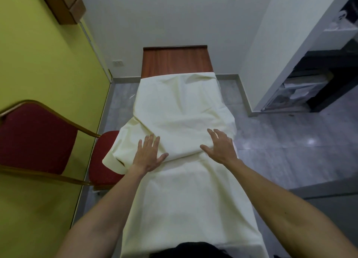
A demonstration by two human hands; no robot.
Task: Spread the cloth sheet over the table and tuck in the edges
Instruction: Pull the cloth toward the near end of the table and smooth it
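A cream cloth sheet (180,106) lies lengthwise over a long narrow wooden table (175,61), whose far end shows bare brown wood. The sheet is wrinkled in the middle, with a folded ridge running across between my hands. My left hand (148,154) rests flat on the sheet with fingers spread, left of the ridge. My right hand (219,146) lies flat and open on the sheet at the right. A loose corner of the sheet (114,160) hangs off the left side over a chair seat. The sheet drapes over both long edges near me.
A red padded chair with a gold frame (36,139) stands close to the table's left side against a yellow-green wall (38,64). A white partition (280,50) and dark shelves (310,83) stand at the right. Grey tiled floor (290,141) lies right of the table.
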